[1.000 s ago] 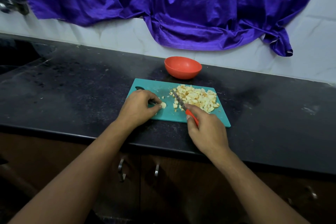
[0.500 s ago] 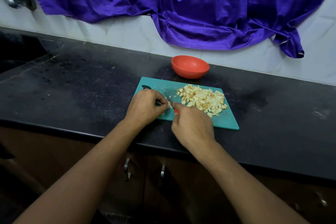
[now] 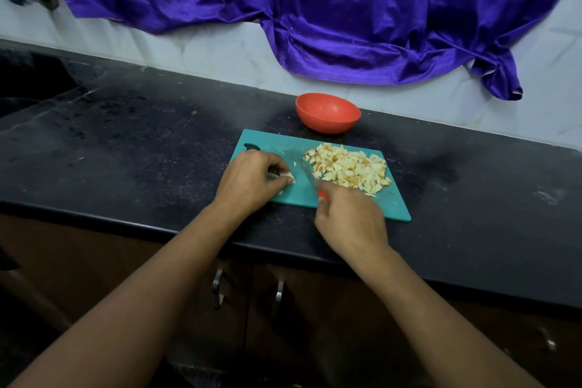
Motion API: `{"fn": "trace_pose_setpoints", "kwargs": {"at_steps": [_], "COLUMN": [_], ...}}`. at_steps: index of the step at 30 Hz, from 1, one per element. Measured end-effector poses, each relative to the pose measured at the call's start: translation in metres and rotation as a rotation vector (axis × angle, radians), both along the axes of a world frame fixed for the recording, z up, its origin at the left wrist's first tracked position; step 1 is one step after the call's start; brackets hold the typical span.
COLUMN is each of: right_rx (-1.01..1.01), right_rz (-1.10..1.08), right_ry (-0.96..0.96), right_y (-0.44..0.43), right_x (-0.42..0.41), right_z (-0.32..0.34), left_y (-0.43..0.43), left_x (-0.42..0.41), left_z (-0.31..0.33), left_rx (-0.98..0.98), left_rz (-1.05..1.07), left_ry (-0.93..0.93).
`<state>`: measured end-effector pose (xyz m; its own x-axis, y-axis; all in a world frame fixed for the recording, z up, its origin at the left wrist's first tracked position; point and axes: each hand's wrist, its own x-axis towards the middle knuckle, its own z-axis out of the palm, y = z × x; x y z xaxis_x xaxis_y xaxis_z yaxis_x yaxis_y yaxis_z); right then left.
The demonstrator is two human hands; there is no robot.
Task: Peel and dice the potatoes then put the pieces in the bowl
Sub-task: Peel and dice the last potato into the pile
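One teal cutting board (image 3: 393,208), centre frame, carries one heap of diced potato (image 3: 349,170) on its right half and one separate potato piece (image 3: 288,178) at its left. The left hand (image 3: 252,181), fingers curled, pinches that piece; the right hand (image 3: 349,220) grips one red-handled knife (image 3: 307,175), blade between piece and heap. One red bowl (image 3: 327,112) stands just beyond the board's far edge. The board lies near the front edge of the worktop (image 3: 126,151), whose dark surface extends widely left and right

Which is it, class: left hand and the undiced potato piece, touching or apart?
Touching. The head view shows the left hand gripping the potato piece on the cutting board, thumb tip on it.
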<state>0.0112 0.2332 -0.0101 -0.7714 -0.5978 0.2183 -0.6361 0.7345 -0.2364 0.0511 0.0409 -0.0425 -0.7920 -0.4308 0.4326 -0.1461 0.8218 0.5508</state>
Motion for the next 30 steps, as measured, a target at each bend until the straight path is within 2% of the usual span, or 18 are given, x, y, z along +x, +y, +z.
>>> {"fn": "trace_pose_setpoints", "kwargs": {"at_steps": [7, 16, 23, 30], "right_rx": [-0.055, 0.002, 0.129, 0.048], "right_rz": [0.057, 0.094, 0.136, -0.003], "right_ry": [0.014, 0.031, 0.096, 0.004], "right_y": [-0.011, -0.024, -0.018, -0.001], "right_x": [0.01, 0.015, 0.016, 0.002], "right_z": [0.011, 0.003, -0.006, 0.003], "left_y": [-0.001, 0.002, -0.001, -0.001], "left_x": [0.002, 0.005, 0.003, 0.003], "left_z": [-0.001, 0.003, 0.0, 0.001], "left_rx": [0.037, 0.025, 0.035, 0.035], "left_rz": [-0.031, -0.049, -0.036, -0.017], "left_ry": [0.024, 0.037, 0.029, 0.021]}}
